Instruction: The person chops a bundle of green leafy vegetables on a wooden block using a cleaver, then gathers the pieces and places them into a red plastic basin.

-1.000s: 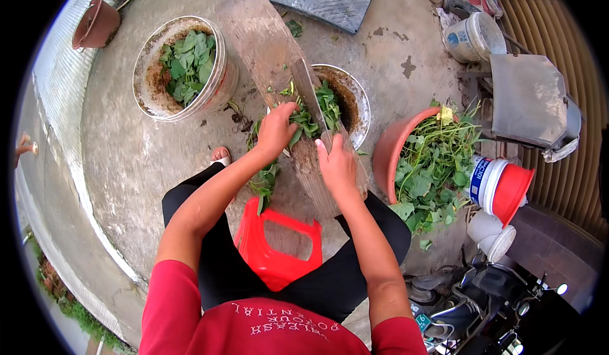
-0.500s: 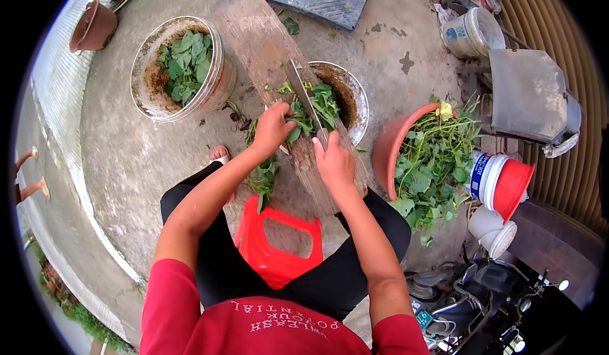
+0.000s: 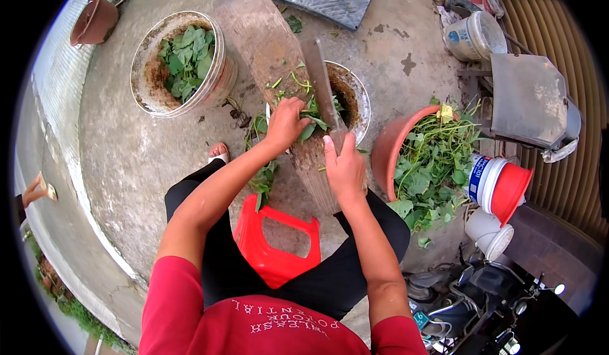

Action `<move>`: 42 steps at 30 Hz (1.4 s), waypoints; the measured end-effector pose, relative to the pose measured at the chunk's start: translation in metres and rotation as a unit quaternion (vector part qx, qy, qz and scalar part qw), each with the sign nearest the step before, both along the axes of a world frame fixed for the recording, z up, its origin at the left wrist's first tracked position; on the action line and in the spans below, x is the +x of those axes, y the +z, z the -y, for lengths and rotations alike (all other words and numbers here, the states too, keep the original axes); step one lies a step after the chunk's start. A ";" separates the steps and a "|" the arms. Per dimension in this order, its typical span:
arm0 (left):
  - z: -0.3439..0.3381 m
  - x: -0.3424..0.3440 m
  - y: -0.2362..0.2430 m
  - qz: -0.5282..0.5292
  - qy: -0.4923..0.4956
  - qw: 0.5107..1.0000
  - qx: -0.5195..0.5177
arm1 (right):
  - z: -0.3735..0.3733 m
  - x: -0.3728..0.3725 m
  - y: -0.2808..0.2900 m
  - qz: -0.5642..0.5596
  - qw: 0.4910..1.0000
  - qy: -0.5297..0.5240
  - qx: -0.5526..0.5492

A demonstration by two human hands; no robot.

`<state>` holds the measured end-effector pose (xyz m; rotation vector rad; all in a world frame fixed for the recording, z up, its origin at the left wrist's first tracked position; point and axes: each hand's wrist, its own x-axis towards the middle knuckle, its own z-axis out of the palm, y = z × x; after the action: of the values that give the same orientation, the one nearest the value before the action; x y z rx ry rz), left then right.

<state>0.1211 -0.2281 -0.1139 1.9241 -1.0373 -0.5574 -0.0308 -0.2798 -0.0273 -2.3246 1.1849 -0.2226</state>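
Note:
A long wooden board (image 3: 257, 38) lies aslant before me, across the mouth of a bucket (image 3: 361, 95) with a crusted inner wall. My left hand (image 3: 287, 125) is closed on a bunch of leafy stems (image 3: 309, 129) and presses it to the board. Part of that greenery trails over the board's left edge. In my right hand (image 3: 346, 170) is the handle of a knife; its broad blade (image 3: 322, 79) stands just right of my left fingers. Cut green bits (image 3: 301, 82) are scattered on the wood beyond my left hand.
At the left stands a white bucket (image 3: 136, 76) holding leaves. A terracotta-coloured tub (image 3: 384, 152) heaped with vines is on my right. A red stool (image 3: 273, 253) is between my legs. Farther right are stacked buckets (image 3: 510, 190) and a motorcycle (image 3: 469, 298). At the far left another person's leg (image 3: 35, 193) shows.
The knife has come up, its blade now showing broader and farther from me. My left hand has shifted right along the bunch. Fewer leaves lie right of the blade.

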 end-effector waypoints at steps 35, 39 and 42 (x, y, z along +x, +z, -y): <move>-0.024 -0.001 -0.004 0.029 -0.002 0.999 0.039 | -0.002 -0.002 -0.017 -0.095 0.995 0.042 0.005; -0.029 0.003 -0.006 0.029 -0.025 0.999 0.008 | -0.009 -0.003 0.004 -0.053 0.998 0.027 0.017; -0.035 0.003 0.004 0.129 -0.011 0.992 -0.006 | -0.015 -0.003 -0.001 -0.018 0.998 0.029 0.058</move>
<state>0.1236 -0.1932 -0.1096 2.0130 -1.2227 -0.3175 -0.0342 -0.2648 -0.0283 -2.2661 1.1157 -0.0889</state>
